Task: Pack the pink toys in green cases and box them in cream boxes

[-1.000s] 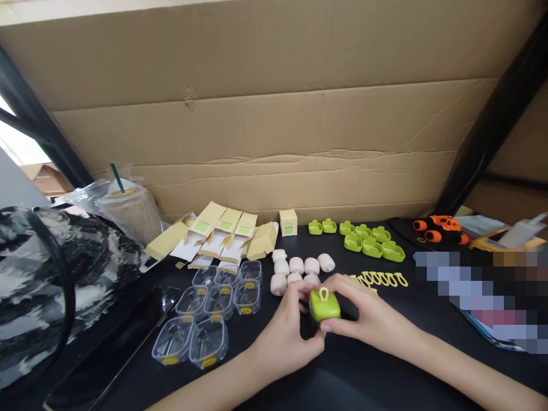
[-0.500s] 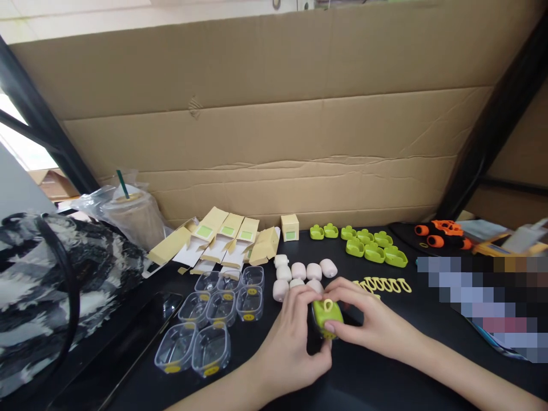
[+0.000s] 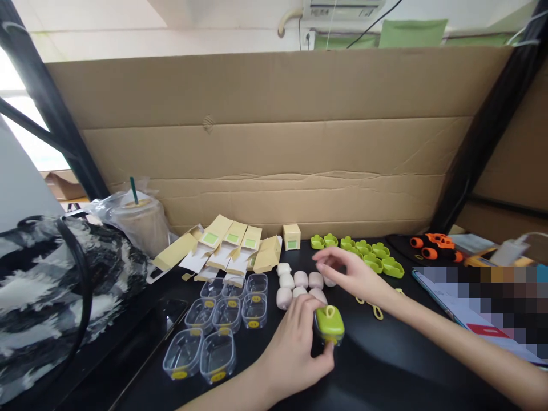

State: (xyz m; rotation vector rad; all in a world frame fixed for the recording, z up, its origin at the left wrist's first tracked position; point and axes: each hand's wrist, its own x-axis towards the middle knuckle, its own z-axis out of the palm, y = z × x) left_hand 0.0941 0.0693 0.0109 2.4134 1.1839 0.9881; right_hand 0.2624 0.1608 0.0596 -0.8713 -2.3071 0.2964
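My left hand [image 3: 295, 342] grips a small green case [image 3: 329, 322] with a yellow loop on top, low on the black table. My right hand [image 3: 349, 274] hovers open, fingers spread, over the group of pale pink rounded pieces [image 3: 300, 283] and holds nothing. Behind it lie several green lids [image 3: 371, 254] and, partly hidden by the right arm, several yellow loops [image 3: 377, 311].
Several clear plastic tubs [image 3: 222, 319] stand at the left of the pink pieces. Flat cardboard cartons [image 3: 222, 248] and one folded small box [image 3: 291, 236] lie by the cardboard wall. An iced drink [image 3: 139, 220], a patterned bag [image 3: 47, 297] and an orange toy [image 3: 432, 245] flank them.
My right hand let go of the green case and moved up over the pink pieces. The left hand keeps hold of the case. The camera tilted upward.
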